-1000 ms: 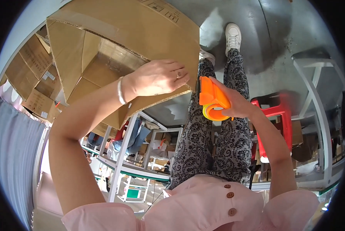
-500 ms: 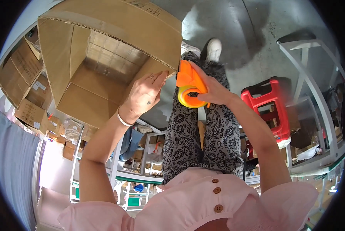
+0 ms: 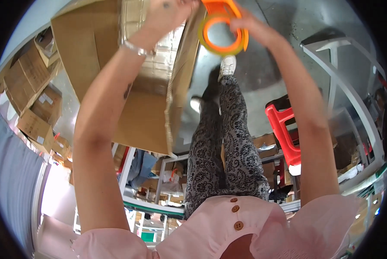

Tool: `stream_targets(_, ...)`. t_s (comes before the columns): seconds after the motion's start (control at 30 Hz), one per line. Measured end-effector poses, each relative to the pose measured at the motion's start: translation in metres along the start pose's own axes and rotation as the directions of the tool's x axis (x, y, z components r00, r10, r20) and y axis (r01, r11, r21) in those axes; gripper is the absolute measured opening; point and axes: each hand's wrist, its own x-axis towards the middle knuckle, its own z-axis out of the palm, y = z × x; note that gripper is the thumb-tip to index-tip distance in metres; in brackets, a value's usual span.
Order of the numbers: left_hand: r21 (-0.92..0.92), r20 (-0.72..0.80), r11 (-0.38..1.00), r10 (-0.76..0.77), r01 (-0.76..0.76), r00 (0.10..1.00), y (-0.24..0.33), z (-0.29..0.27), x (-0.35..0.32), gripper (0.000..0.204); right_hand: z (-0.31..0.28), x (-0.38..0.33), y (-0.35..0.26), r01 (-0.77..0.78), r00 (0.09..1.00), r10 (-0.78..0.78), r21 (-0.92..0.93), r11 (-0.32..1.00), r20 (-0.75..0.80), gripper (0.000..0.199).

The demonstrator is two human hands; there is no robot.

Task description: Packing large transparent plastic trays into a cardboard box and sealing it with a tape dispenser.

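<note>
A large brown cardboard box [image 3: 94,56] with a taped, shiny panel is held out in front of me over the floor. My left hand [image 3: 169,13], a bracelet at its wrist, grips the box at its upper edge and is partly cut off by the frame. Just right of it, my right hand [image 3: 252,28] holds an orange tape dispenser [image 3: 221,28] with a roll of tape against the box's edge. Below them I see my patterned trousers [image 3: 228,155] and white shoe [image 3: 227,67].
A red plastic stool [image 3: 282,129] stands at my right, beside a grey metal frame [image 3: 336,82]. Several cardboard boxes [image 3: 29,95] are stacked at the left. A metal rack [image 3: 146,190] with goods lies below the box. The floor is grey concrete.
Both arms have stretched farther forward. The box has turned so its taped panel faces me, and the dispenser has moved up along its edge with my right hand.
</note>
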Motion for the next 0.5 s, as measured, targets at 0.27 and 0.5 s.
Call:
stream_targets(0.27, -0.786, 0.441, 0.403, -0.166, 0.469, 0.882, -0.017, -0.026, 0.128, 0.024, -0.081, 0.024, -0.069, 0.117, 0.990, -0.096, 0.233, 0.965, -0.102, 0.015)
stream_targets(0.5, -0.302, 0.098, 0.822, -0.476, 0.482, 0.874, 0.037, 0.045, 0.205, 0.032, -0.104, -0.017, -0.041, -0.021, 0.977, 0.084, 0.301, 0.953, -0.196, 0.010)
